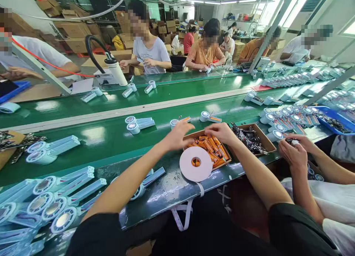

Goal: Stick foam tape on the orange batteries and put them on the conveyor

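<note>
My left hand [179, 135] is over the near side of the green belt, thumb and fingers apart, with nothing visible in it. Just behind it lies a light blue fan housing [174, 123] with an orange strip in its handle. My right hand [222, 132] is above the right rear edge of a cardboard box of orange-wrapped battery cells [213, 145]. Its fingers are bent and close together; anything between them is too small or hidden to make out. A roll of white tape [191, 169] leans over the box's front, its loose end hanging off the table edge.
Many fan housings [52, 204] cover the left of the bench. A box of small dark parts [256, 139] stands at right, near a co-worker's hands [295, 148]. More housings [135, 124] sit on the green conveyor belt [111, 147]. Several people work across it.
</note>
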